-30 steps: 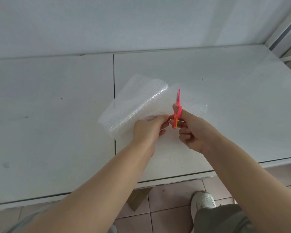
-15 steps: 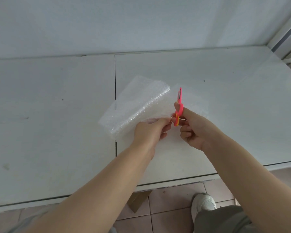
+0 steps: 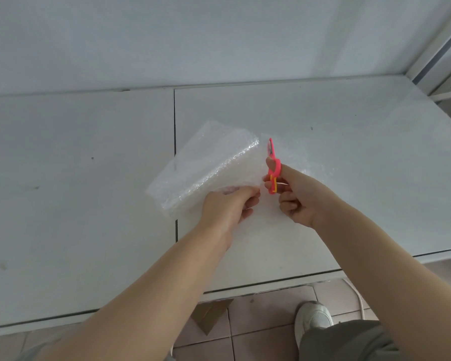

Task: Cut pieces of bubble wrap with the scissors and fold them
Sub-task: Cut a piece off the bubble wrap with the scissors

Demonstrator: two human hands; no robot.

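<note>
Scissors scarcely shifted, in right hand; left hand on bubble wrap

A plain, pale grey-white wall rises behind a white worktop made of two flat panels. The left panel and the right panel butt together along a thin dark seam that runs from the wall toward the near edge. Small dark specks mark both surfaces. At far right, a white frame with a dark strip slants up beside the wall; whether it belongs to a window or a shelf cannot be told. Below the worktop's near edge, pinkish-beige floor tiles show pale grout lines. A scrap of brown cardboard lies on them, and a white cable curves at right. The light is soft, even and cool.
</note>
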